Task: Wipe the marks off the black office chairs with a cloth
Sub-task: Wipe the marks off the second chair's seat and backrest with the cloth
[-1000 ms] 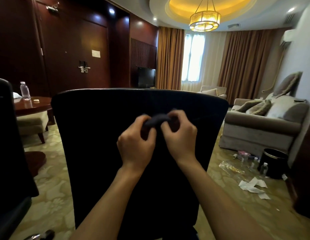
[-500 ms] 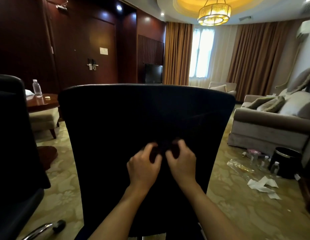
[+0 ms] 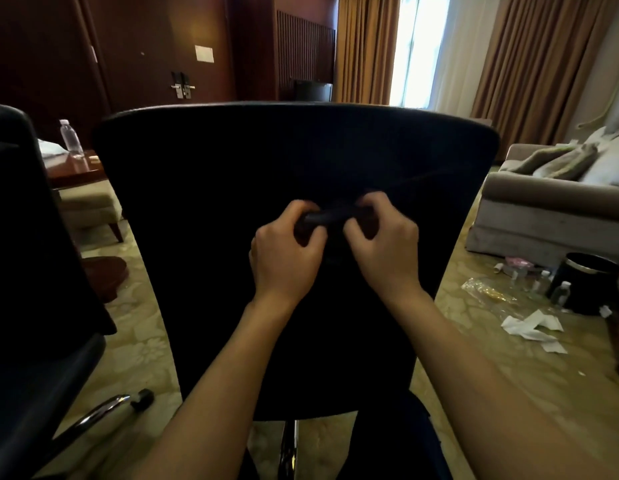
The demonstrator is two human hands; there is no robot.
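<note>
From the head camera we look down at the back of a black mesh office chair (image 3: 231, 220) standing right before us; our left hand (image 3: 283, 258) and right hand (image 3: 387, 251) meet at the middle of its backrest, fingers curled, both gripping a small dark bunched cloth (image 3: 330, 216) stretched between them and held against the mesh. A second black office chair (image 3: 27, 237) fills the left edge; its chrome leg with a black caster (image 3: 141, 398) reaches over the patterned beige carpet (image 3: 141, 341). On the dark round wooden table (image 3: 76, 171) behind it stands a clear plastic water bottle (image 3: 70, 136); we cannot tell how full it is. At the right, a black round waste bin (image 3: 588, 285) sits beside the grey upholstered sofa (image 3: 543, 209); its contents are hidden from us; small clear bottles (image 3: 560, 292), a crumpled clear plastic wrapper (image 3: 488, 292) and white crumpled tissues (image 3: 533, 327) lie on the floor just beside it.
</note>
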